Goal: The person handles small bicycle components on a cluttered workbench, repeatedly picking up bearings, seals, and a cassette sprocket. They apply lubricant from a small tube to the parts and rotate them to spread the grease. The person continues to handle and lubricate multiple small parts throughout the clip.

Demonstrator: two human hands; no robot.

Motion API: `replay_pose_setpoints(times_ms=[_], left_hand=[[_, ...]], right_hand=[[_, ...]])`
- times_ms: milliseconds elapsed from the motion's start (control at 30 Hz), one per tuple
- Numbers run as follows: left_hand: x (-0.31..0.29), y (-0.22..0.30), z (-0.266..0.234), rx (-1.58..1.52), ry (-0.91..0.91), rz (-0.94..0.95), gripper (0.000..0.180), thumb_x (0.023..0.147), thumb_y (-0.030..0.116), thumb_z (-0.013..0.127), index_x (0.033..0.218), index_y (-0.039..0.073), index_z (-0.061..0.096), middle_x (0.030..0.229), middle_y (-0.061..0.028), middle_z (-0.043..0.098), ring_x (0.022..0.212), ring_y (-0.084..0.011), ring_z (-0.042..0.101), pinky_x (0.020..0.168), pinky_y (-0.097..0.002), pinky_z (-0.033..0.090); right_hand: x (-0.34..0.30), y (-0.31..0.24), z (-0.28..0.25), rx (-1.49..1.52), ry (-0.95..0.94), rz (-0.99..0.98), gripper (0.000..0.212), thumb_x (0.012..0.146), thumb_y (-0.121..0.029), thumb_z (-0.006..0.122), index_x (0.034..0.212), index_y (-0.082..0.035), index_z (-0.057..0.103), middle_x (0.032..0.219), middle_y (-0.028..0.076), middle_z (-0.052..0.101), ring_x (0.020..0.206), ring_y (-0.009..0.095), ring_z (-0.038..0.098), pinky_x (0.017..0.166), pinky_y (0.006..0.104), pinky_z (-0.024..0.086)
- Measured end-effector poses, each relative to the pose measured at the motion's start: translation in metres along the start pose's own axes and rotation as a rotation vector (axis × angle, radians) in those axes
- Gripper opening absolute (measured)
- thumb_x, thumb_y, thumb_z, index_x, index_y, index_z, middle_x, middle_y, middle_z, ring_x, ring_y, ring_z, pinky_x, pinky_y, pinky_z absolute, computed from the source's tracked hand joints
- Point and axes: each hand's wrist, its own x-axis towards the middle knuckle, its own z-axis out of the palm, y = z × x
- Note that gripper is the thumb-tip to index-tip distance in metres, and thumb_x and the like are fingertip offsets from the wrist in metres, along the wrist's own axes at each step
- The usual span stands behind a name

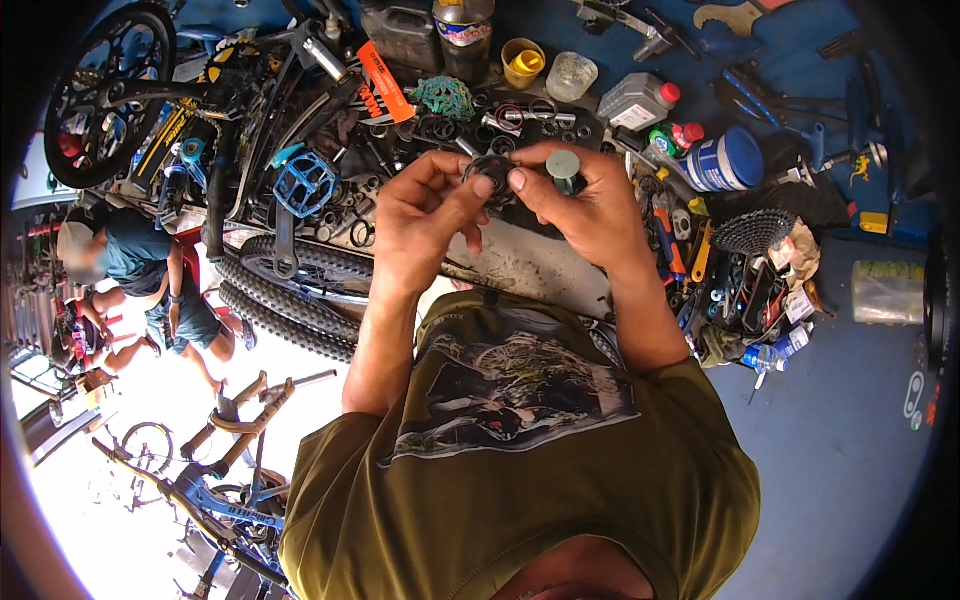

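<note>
Above the cluttered workbench (pixel 530 262), both my hands meet on a small dark round metal part (pixel 489 170) with a ring-like rim. My left hand (pixel 415 215) pinches it between thumb and fingers. From the other side, the thumb and fingertips of my right hand (pixel 592 215) grip its edge. A grey-green piece with a flat round head (pixel 563 164) sticks out among my right hand's fingers; its lower part is mostly hidden. Just beyond my hands lie loose rings and small metal parts (pixel 545 118). A blue pedal (pixel 304 184) is to the left of my left hand.
Bicycle tyres (pixel 285 305) lie left of my forearm. Farther left sits another person (pixel 140 250), with a blue bicycle frame (pixel 215 495) nearer. A blue tub (pixel 725 160), a red-capped bottle (pixel 640 102) and a cassette sprocket (pixel 755 230) stand at the right among tools.
</note>
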Motion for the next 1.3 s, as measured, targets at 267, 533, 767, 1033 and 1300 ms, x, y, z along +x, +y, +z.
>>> replay_pose_setpoints(times_ms=[267, 533, 767, 1033, 1300], left_hand=[[0.003, -0.005, 0.001, 0.116, -0.033, 0.065, 0.014, 0.098, 0.006, 0.061, 0.105, -0.006, 0.062, 0.083, -0.0085, 0.066, 0.065, -0.0121, 0.064, 0.052, -0.0238, 0.053], [0.003, -0.024, -0.011, -0.546, -0.228, 0.026, 0.054, 0.097, 0.02, 0.065, 0.142, -0.003, 0.047, 0.138, -0.0225, 0.055, 0.118, -0.0294, 0.063, 0.086, -0.0377, 0.062], [0.001, -0.038, -0.003, -0.722, -0.346, 0.134, 0.07, 0.089, 0.018, 0.074, 0.15, 0.006, 0.041, 0.15, -0.0197, 0.046, 0.135, -0.0344, 0.049, 0.114, -0.0472, 0.04], [0.003, -0.043, -0.009, -0.723, -0.452, 0.146, 0.07, 0.089, 0.02, 0.075, 0.15, 0.011, 0.042, 0.148, -0.0245, 0.047, 0.133, -0.0404, 0.05, 0.114, -0.0511, 0.039], [0.007, -0.039, -0.013, -0.604, -0.355, 0.113, 0.066, 0.085, 0.024, 0.079, 0.14, 0.003, 0.05, 0.135, -0.0217, 0.058, 0.121, -0.04, 0.06, 0.097, -0.048, 0.053]], right_hand=[[-0.005, 0.001, 0.007, -0.21, 0.128, -0.127, 0.019, 0.088, -0.016, 0.075, 0.103, -0.005, 0.071, 0.075, 0.01, 0.07, 0.064, 0.009, 0.063, 0.056, 0.0281, 0.047], [0.0, 0.007, 0.001, -0.633, 0.193, -0.861, 0.034, 0.075, -0.008, 0.078, 0.109, -0.012, 0.074, 0.106, 0.007, 0.071, 0.078, 0.02, 0.071, 0.063, 0.0299, 0.055], [-0.01, 0.011, 0.004, -0.588, 0.222, -0.879, 0.031, 0.071, -0.009, 0.081, 0.099, -0.022, 0.08, 0.092, 0.001, 0.063, 0.068, 0.014, 0.061, 0.054, 0.0257, 0.049], [-0.012, 0.012, 0.003, -0.588, 0.187, -0.874, 0.032, 0.071, -0.01, 0.082, 0.101, -0.023, 0.079, 0.091, 0.001, 0.063, 0.07, 0.014, 0.062, 0.055, 0.0256, 0.049], [-0.021, 0.012, -0.006, 0.458, 0.213, -0.391, 0.025, 0.092, -0.022, 0.073, 0.104, -0.001, 0.067, 0.075, 0.006, 0.06, 0.063, 0.012, 0.055, 0.056, 0.0263, 0.046]])
